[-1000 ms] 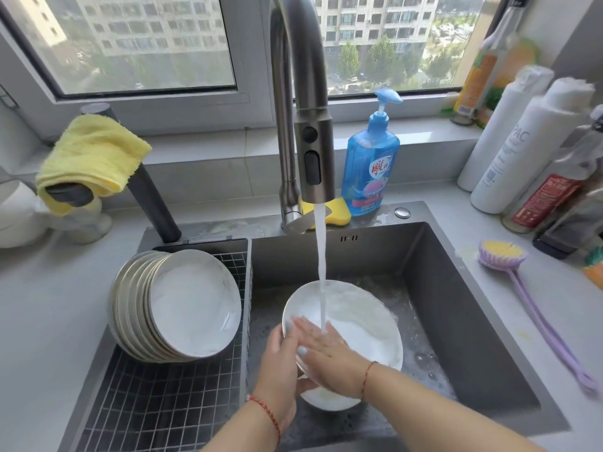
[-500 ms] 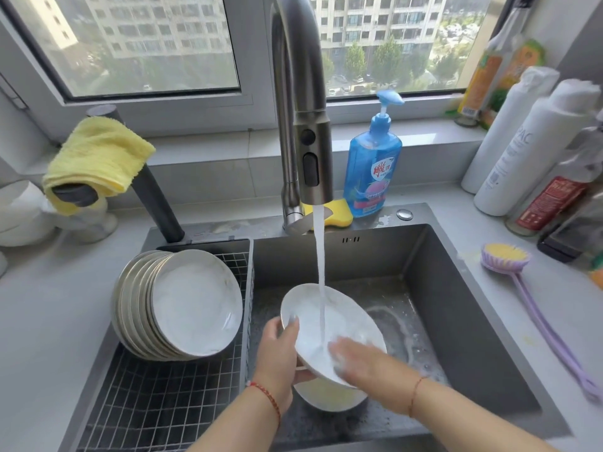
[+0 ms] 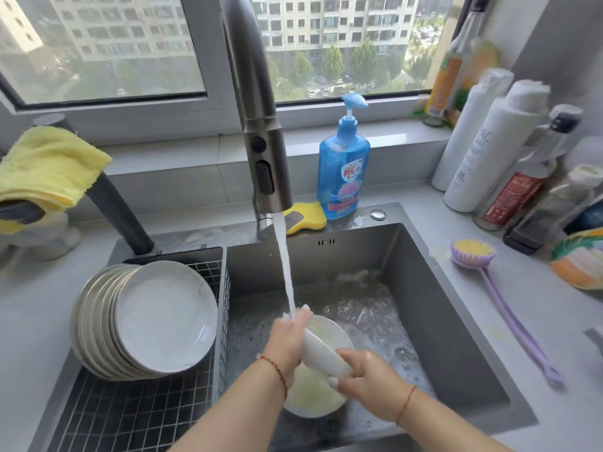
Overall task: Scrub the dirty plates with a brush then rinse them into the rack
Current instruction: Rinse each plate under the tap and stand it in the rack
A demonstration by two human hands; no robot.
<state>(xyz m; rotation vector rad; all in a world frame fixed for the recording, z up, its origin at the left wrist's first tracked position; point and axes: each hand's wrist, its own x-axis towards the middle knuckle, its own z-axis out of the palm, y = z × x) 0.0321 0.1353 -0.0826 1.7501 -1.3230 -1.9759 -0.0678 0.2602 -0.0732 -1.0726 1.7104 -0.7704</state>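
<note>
**Plate under tap, both hands on it**

Left hand (image 3: 287, 340) and right hand (image 3: 365, 376) grip a white plate (image 3: 321, 352) edge-on over the sink (image 3: 456, 321), fingers curled round its rim. Water stream (image 3: 284, 265) hits the left fingers. Second plate (image 3: 313, 396) below, probably still dirty. Rinsed stack (image 3: 146, 321) in rack (image 3: 130, 415). Brush (image 3: 473, 254) on table (image 3: 538, 337).

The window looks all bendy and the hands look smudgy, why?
Head view: the wide-angle lens curves the window frame and faucet; the left hand, right hand and held plate are smeared by motion blur; daylight is soft.
</note>
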